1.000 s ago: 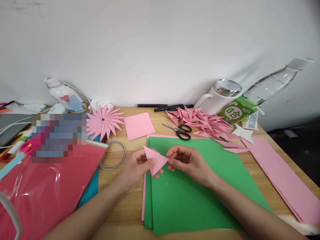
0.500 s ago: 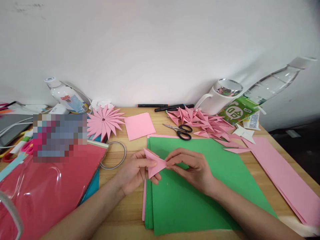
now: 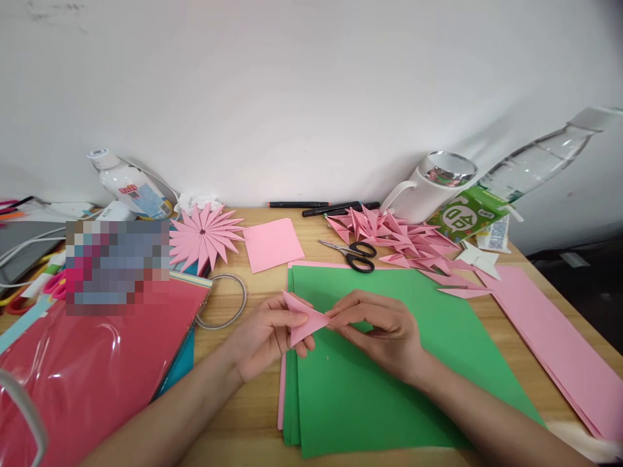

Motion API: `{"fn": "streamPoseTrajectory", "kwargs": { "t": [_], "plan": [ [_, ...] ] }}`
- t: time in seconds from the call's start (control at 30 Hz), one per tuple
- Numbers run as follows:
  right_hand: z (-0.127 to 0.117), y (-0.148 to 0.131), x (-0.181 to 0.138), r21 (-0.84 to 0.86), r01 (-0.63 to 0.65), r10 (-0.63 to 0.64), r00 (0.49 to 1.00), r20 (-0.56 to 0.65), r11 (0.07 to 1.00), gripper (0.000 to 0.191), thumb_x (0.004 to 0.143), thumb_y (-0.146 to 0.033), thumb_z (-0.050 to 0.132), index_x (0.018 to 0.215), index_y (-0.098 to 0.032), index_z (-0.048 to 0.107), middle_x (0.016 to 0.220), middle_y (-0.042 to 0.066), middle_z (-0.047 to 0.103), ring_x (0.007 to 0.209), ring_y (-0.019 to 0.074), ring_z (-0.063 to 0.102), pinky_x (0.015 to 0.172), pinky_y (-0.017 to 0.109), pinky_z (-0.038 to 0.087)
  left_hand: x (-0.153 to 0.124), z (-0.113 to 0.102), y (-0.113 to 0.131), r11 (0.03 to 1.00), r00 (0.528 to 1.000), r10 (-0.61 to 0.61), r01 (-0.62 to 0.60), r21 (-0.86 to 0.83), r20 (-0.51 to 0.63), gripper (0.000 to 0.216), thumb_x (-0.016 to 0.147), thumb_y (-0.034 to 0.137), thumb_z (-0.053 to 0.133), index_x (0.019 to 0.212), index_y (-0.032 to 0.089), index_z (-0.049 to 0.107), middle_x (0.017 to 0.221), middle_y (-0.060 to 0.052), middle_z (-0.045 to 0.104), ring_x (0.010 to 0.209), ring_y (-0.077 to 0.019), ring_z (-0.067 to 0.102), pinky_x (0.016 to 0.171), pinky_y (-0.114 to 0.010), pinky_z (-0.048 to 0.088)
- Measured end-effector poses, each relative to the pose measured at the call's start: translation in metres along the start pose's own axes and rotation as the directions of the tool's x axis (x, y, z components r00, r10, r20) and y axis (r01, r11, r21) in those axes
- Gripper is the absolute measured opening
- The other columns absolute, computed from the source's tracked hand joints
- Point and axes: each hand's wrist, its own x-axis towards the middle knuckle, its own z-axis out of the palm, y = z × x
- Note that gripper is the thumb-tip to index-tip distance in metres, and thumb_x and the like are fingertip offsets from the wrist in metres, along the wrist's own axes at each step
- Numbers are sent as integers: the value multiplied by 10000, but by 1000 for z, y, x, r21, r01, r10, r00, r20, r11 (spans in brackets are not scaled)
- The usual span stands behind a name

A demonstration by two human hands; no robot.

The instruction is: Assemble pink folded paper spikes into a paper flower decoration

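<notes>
The fingers of the left hand [image 3: 267, 331] grip a small pink folded-paper triangle [image 3: 312, 322], the thumb pressed flat on its upper face and other fingers beneath. The fingers of the right hand [image 3: 384, 331] are pinched together at the triangle's right-hand tip, thumb below and forefinger above. The triangle is held above the left part of a stack of large green paper sheets [image 3: 360, 389], its point toward the right hand.

Pink paper edges show from under the green stack at its left and far sides. Just beyond it lie black-handled metal scissors [image 3: 363, 264], their blades toward the left, and a square pad of light pink paper [image 3: 274, 245]. Left of the left hand, a thin grey ring [image 3: 245, 298] lies on the light wooden desk [image 3: 233, 421], near a red pack in clear plastic [image 3: 97, 383].

Farther out, a many-pointed pink paper star [image 3: 214, 241] lies left of the square pad, and a heap of pointed pink paper pieces [image 3: 396, 240] lies beyond the scissors. Behind the heap stands a white mug with a shiny metal rim [image 3: 418, 194], just beside a green carton [image 3: 470, 214]. Long pink paper strips [image 3: 559, 357] lie stacked along the right side.
</notes>
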Motion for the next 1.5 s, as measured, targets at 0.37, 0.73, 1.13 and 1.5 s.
{"fn": "streamPoseTrajectory", "kwargs": {
  "t": [0.37, 0.73, 1.13, 1.5],
  "plan": [
    [2, 3, -6, 9, -128, 128, 989, -77, 992, 163, 720, -140, 688, 823, -190, 573, 713, 13, 681, 655, 125, 644, 608, 221, 526, -2, 0, 1, 1000, 999, -1, 2, -13, 43, 85, 708, 22, 582, 754, 68, 636, 587, -86, 662, 487, -143, 625, 409, -181, 491],
    [0, 1, 1, -95, 29, -29, 1000, 4, 995, 69, 784, -114, 606, 782, -179, 631, 697, 33, 686, 639, 127, 647, 588, 217, 517, 1, -3, 0, 995, 999, 29, -30, 95, 16, 45, 709, 92, 634, 744, 64, 627, 558, -66, 641, 453, -110, 586, 380, -156, 452],
    [5, 1, 1, -118, 24, -23, 1000, 12, 993, 71, 806, -153, 577, 751, -191, 599, 677, 31, 674, 637, 134, 637, 588, 229, 503, 3, -5, -2, 987, 996, 93, -91, 136, -9, 64, 637, 68, 618, 692, 98, 603, 493, -48, 626, 415, -124, 572, 352, -170, 410],
    [1, 9, 5, 91, -171, 151, 969, 194, 981, 166, 773, -298, 636, 870, -169, 599, 783, 39, 637, 678, 119, 608, 613, 236, 503, 3, -7, -6, 921, 973, 230, -225, 319, 21, 48, 632, 109, 608, 644, 123, 564, 510, -32, 624, 449, -152, 598, 403, -219, 451]
  ]
}}
